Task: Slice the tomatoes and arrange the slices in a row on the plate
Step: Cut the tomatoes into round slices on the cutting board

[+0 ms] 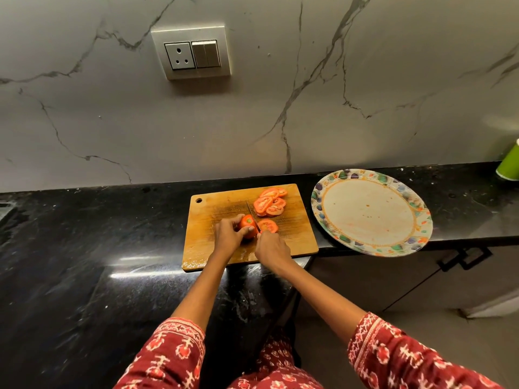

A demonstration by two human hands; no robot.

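The tomato (pixel 247 226) you are cutting sits near the middle of the cutting board (pixel 224 248), with its green stem scar turned up toward you. Your left hand (pixel 228 234) curls over it from about eight o'clock, thumb and fingertips clamped on the skin, which looks like the way to stop a round, wet fruit from rolling under the blade. The knife (pixel 252 216) stands edge-down against the tomato's right face, its tip pointing to twelve o'clock. Your right hand (pixel 271 249) is wrapped around the handle at five o'clock from the tomato (the handle itself is hidden inside your fist).

One fresh slice (pixel 268 226) lies flat at three o'clock, just beside the blade, probably where it fell. The other slices (pixel 270 202) overlap in a loose heap at one o'clock on the board, pushed clear of the cutting line.

The plate (pixel 331 189) waits just beside the board at three o'clock, its patterned rim hanging partly over the counter (pixel 84 234) edge. It holds no slices, only a few faint specks, so by my reading the arranging has not begun. A green cup (pixel 509 164) stands far off at two o'clock.
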